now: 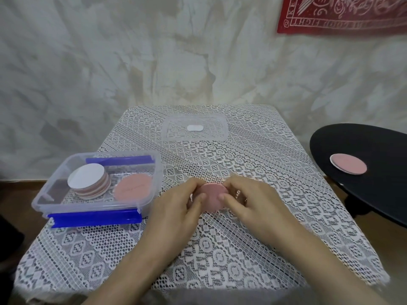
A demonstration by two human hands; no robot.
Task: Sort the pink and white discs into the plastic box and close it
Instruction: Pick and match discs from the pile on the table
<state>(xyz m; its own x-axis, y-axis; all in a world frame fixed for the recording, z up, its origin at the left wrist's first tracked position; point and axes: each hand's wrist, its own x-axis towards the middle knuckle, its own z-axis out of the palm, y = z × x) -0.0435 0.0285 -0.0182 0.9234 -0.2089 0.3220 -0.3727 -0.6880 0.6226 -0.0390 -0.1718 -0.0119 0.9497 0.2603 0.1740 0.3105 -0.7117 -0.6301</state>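
Both hands, left (176, 208) and right (248, 201), pinch a pink disc (212, 194) over the table (220, 249), just right of the open box (97, 186) holding stacked discs (89, 181); lid (195, 128) lies behind.

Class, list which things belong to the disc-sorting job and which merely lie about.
Job: plastic box; lid; disc stack; boxed pink disc; held pink disc, left hand, right hand; side-table discs.
Lying about: red wall hanging; lace tablecloth; black table.

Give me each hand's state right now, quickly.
Left hand: closed, pinching the pink disc by its left edge.
Right hand: closed, pinching the same pink disc by its right edge.
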